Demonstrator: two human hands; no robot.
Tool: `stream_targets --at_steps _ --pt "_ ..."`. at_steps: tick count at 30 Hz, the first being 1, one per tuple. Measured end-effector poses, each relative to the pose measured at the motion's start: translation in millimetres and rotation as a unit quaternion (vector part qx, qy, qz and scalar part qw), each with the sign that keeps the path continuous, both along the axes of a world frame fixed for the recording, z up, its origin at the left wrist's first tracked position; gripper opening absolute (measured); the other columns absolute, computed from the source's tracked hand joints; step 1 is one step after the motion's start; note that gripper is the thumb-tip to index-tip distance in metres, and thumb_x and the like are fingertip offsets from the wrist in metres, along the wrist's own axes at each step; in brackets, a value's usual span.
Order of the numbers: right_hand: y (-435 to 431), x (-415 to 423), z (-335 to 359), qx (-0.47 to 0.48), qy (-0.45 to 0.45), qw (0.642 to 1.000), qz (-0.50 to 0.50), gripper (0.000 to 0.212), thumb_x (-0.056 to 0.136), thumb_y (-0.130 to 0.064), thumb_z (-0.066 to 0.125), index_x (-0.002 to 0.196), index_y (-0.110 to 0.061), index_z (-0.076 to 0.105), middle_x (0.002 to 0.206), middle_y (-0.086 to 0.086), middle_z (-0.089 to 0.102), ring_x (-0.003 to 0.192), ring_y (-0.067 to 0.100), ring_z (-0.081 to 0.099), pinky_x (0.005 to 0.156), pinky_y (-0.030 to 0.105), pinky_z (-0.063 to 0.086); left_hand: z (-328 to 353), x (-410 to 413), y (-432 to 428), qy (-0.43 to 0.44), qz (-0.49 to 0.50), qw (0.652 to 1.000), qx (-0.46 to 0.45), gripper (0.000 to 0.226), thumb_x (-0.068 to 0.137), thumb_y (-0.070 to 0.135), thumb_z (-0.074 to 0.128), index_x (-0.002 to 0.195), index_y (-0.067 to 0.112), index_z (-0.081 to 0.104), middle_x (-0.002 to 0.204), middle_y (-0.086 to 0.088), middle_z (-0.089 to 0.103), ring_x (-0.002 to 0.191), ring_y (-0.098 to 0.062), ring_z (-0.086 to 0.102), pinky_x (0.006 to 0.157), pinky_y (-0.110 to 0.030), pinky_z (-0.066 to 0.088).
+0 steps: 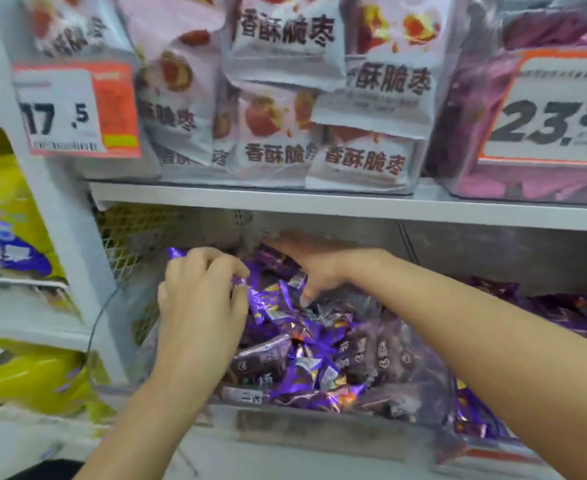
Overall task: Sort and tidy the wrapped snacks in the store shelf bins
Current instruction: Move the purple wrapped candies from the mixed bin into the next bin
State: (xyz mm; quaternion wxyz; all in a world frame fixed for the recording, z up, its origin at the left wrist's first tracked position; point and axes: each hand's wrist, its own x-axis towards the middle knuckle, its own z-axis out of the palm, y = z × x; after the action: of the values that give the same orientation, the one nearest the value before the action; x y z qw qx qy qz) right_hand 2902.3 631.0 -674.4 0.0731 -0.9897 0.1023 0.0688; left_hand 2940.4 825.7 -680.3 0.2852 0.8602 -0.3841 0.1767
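Note:
A clear plastic bin (323, 427) on the lower shelf holds several purple and brown wrapped snacks (319, 355). My left hand (202, 299) is over the bin's left side, its fingers curled and pinching a shiny purple wrapper (242, 282). My right hand (306, 261) reaches toward the back of the bin with straight fingers lying on the heap of snacks, thumb pointing down. Snacks under both hands are hidden.
The white shelf board (319, 202) hangs close above the bin. On it stand white jujube snack bags (285, 126) and a bin of purple packs (527, 181) with price tags. Yellow bags (15, 216) fill the left shelves. Another purple snack bin (527, 317) sits right.

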Motion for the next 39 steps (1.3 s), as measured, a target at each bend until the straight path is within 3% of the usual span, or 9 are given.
stream_targets --at_steps 3,9,18,24,29,32,34,36,39 --pt "-1.4 12.4 0.2 -0.028 0.034 0.999 -0.013 0.123 0.058 -0.03 0.087 0.149 -0.029 0.005 0.152 0.01 0.022 0.136 0.031 0.03 0.106 0.034 0.034 -2.7 11.2 2.3 0.016 -0.022 1.0 -0.01 0.019 0.073 0.011 0.069 0.088 0.023 0.067 0.102 -0.001 0.058 0.099 -0.031 0.049 0.084 -0.039 0.035" --pt "-2.8 2.2 -4.4 -0.024 0.021 0.999 -0.028 0.082 0.065 -0.033 0.083 0.135 -0.023 0.041 0.132 0.007 0.045 0.118 0.028 0.046 0.088 0.028 0.04 1.6 9.1 4.0 0.059 -0.035 0.996 -0.056 0.02 0.079 0.01 0.064 0.092 0.024 0.065 0.101 0.009 0.046 0.098 -0.018 0.036 0.087 -0.031 0.03" --pt "0.5 -9.2 -10.1 0.018 0.023 0.999 -0.034 0.081 0.072 -0.024 0.079 0.14 -0.015 0.035 0.14 0.008 0.043 0.124 0.027 0.045 0.095 0.027 0.037 7.6 16.0 8.3 0.103 -0.044 0.991 -0.072 0.024 0.08 0.009 0.06 0.088 0.032 0.058 0.103 0.004 0.054 0.107 -0.019 0.042 0.079 -0.015 0.019" --pt "6.5 -15.6 -6.1 0.024 0.033 0.998 -0.051 0.078 0.076 -0.024 0.076 0.14 -0.012 0.033 0.144 0.008 0.04 0.127 0.026 0.043 0.1 0.029 0.036 13.4 15.6 10.3 0.159 -0.048 0.979 -0.119 0.025 0.081 0.006 0.056 0.092 0.028 0.061 0.1 0.004 0.049 0.105 -0.023 0.049 0.095 -0.039 0.041" --pt "12.9 -26.4 0.6 0.087 -0.031 0.99 -0.106 0.081 0.074 -0.024 0.077 0.141 -0.012 0.033 0.144 0.007 0.042 0.124 0.022 0.045 0.093 0.022 0.035 16.3 7.6 8.2 0.195 -0.067 0.968 -0.144 0.021 0.085 0.007 0.056 0.088 0.027 0.061 0.091 0.013 0.05 0.084 0.001 0.054 0.074 -0.012 0.039" --pt "15.9 -50.0 19.5 0.201 -0.152 0.954 -0.166 0.074 0.068 -0.024 0.082 0.131 -0.013 0.046 0.129 0.001 0.055 0.107 0.013 0.052 0.086 0.019 0.038 18.0 -1.1 3.4 0.241 -0.109 0.949 -0.172 0.015 0.086 0.012 0.057 0.092 0.025 0.063 0.093 0.004 0.063 0.078 0.001 0.06 0.076 -0.022 0.045" --pt "22.3 -70.4 29.5 0.356 -0.19 0.9 -0.165 0.063 0.065 -0.015 0.083 0.121 -0.015 0.055 0.116 -0.001 0.064 0.101 0.012 0.06 0.091 0.024 0.046 16.7 -9.7 -2.4 0.3 -0.15 0.927 -0.169 0.016 0.087 0.021 0.059 0.103 0.023 0.061 0.099 0.005 0.066 0.085 -0.005 0.065 0.083 -0.033 0.05" --pt "32.4 -87.3 33.2 0.478 -0.204 0.845 -0.125 0.042 0.068 -0.001 0.079 0.106 -0.009 0.062 0.098 0.003 0.069 0.084 0.012 0.064 0.078 0.022 0.052 14.4 -20.8 -9.7 0.36 -0.189 0.903 -0.137 0.034 0.086 0.037 0.061 0.116 0.023 0.056 0.112 0.006 0.062 0.096 -0.008 0.064 0.089 -0.037 0.051" --pt "41.3 -98.7 33.0 0.516 -0.242 0.814 -0.115 0.03 0.072 0.002 0.073 0.096 -0.01 0.061 0.087 0.005 0.064 0.078 0.013 0.059 0.071 0.02 0.05 16.7 -33.7 -18.0 0.465 -0.255 0.835 -0.147 0.028 0.089 0.036 0.054 0.112 0.02 0.059 0.108 0.001 0.065 0.094 -0.007 0.066 0.082 -0.036 0.057"
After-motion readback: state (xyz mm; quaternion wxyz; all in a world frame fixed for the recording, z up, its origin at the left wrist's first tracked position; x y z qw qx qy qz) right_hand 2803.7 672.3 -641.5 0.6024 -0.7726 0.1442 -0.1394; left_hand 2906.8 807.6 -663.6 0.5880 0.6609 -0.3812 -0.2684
